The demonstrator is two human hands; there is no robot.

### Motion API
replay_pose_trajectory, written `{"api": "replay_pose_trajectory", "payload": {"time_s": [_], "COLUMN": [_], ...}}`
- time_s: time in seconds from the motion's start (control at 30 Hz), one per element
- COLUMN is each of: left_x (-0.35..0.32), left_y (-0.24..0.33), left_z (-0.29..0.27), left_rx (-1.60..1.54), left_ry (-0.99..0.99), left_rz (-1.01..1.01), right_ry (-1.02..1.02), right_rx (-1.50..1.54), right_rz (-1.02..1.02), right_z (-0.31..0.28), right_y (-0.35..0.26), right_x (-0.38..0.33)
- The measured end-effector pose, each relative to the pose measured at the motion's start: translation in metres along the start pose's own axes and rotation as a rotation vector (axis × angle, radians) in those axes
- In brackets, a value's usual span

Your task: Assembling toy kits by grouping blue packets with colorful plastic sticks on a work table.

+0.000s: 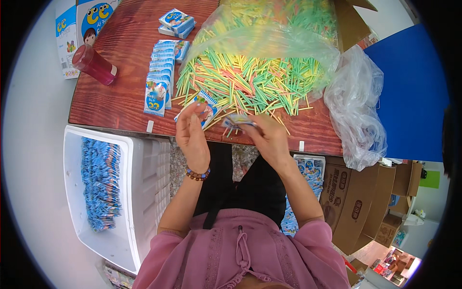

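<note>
My right hand [273, 139] is shut on a small packet [238, 120], blurred by motion, at the table's near edge. My left hand [193, 139], a beaded bracelet on its wrist, is raised with loosely bent fingers and nothing visible in them. Just behind its fingertips lies a blue-and-white packet [208, 111], partly hidden by that hand. Beyond both hands spreads a big heap of thin green, yellow and pink sticks [240, 79], spilling from a clear plastic bag [269, 41]. Left of the heap, a row of overlapping blue-and-white packets [158, 94] lies on the table.
More packets [177, 20] are stacked farther back on the wooden table [125, 43]. A red-lidded jar [95, 65] lies at the left. Below stands a white foam box [130, 192] with rows of packets. Crumpled plastic [355, 106] hangs over the right edge, above cardboard boxes [351, 197].
</note>
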State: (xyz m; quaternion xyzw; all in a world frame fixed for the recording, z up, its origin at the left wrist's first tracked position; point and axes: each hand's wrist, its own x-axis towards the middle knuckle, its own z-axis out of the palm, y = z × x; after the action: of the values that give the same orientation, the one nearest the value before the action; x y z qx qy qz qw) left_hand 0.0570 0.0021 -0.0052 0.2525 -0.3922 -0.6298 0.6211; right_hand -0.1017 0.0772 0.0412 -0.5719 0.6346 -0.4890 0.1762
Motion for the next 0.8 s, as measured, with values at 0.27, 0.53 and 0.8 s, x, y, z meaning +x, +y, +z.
{"api": "replay_pose_trajectory", "payload": {"time_s": [0.27, 0.53, 0.8], "left_x": [0.012, 0.028, 0.05], "left_y": [0.016, 0.028, 0.058], "left_z": [0.003, -0.007, -0.067], "left_rx": [0.626, 0.295, 0.473], "left_ry": [-0.4, -0.328, 0.083], "left_rz": [-0.028, -0.206, 0.052], "right_ry": [-0.133, -0.246, -0.464], "right_rx": [0.142, 0.474, 0.284], "right_rz": [0.039, 0.279, 0.281], "right_z": [-0.007, 0.013, 0.093], "right_y": [-0.004, -0.021, -0.041], "right_x": [0.023, 0.053, 0.104]}}
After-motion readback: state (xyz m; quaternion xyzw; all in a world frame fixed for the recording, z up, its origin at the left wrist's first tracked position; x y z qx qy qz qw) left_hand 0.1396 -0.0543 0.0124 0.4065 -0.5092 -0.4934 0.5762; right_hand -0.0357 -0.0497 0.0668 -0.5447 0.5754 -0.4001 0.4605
